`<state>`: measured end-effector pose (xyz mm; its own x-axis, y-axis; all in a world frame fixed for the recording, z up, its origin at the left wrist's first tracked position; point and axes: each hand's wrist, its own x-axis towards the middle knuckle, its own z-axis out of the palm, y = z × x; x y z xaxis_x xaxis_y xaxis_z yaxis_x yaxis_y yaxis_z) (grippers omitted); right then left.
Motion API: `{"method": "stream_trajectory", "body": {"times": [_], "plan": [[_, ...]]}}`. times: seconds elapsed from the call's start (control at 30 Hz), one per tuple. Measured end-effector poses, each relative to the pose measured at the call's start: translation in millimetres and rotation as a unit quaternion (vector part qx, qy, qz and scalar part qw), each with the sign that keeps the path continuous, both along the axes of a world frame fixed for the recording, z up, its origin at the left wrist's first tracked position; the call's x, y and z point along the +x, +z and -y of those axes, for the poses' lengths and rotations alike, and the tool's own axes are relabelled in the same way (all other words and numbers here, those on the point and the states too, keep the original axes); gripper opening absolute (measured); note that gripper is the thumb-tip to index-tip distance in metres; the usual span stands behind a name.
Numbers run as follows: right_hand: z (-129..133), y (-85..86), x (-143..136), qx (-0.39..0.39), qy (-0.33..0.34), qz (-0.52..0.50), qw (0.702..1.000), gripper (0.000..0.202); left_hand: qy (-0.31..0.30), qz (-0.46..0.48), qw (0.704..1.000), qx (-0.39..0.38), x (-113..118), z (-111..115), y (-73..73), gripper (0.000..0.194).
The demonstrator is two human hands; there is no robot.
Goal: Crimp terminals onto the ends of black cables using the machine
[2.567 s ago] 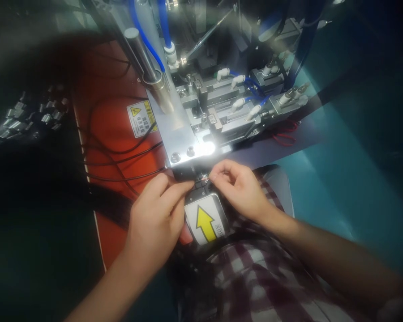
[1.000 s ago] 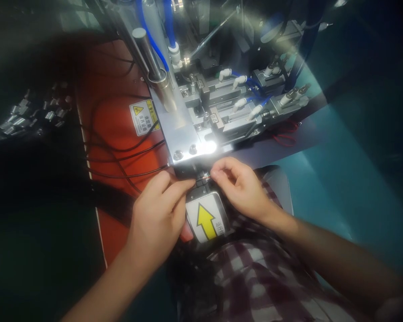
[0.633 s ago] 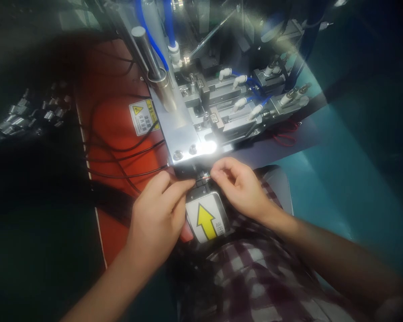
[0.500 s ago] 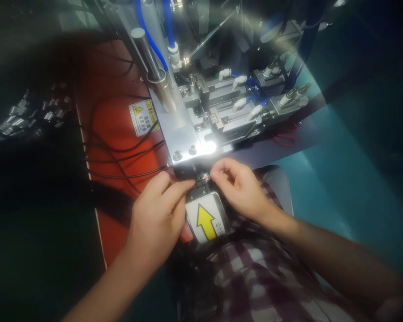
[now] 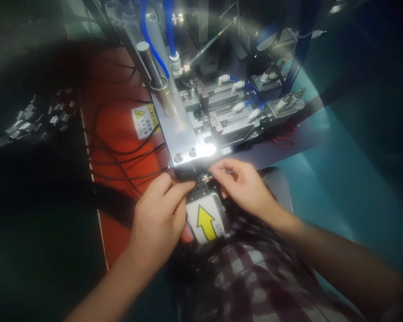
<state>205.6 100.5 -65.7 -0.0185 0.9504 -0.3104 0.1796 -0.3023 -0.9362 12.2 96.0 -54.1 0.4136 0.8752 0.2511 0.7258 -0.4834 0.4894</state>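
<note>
My left hand is closed in a pinch, its thumb and index fingertip at the left side of a small black fixture. From the right, my right hand also pinches, thumb against index finger, close to the same spot. Between the fingertips lies a thin piece with reddish and pale parts, too small to name. What each pinch encloses is hidden. Just below the fixture sits a white cover with a yellow arrow, near my left palm.
Above the hands stands a machine with a shiny metal plate, an upright rod and pneumatic cylinders with blue tubes. Black cables cross the red surface. Small metal parts lie in a heap at far left.
My right hand's fingers have shifted slightly, and another fingertip now shows below its thumb. The left hand keeps its pinch. The whole view has moved a little.
</note>
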Motion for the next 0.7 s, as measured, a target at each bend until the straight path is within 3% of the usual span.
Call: {"method": "stream_trajectory", "body": {"times": [0.2,0.37,0.7], "plan": [[-3,-0.8,-10,-0.017,-0.044,-0.040,0.998,0.013,-0.003,0.004,1.000,0.005,-1,0,-1.1,0.023],[2,-5.9,-11,0.050,-0.037,-0.032,0.998,0.010,0.001,0.005,1.000,0.002,0,0,-0.6,0.022],[5,-10.4,-8,0.044,-0.025,-0.016,0.999,0.013,0.001,0.006,1.000,-0.002,0,0,-1.0,0.023]]}}
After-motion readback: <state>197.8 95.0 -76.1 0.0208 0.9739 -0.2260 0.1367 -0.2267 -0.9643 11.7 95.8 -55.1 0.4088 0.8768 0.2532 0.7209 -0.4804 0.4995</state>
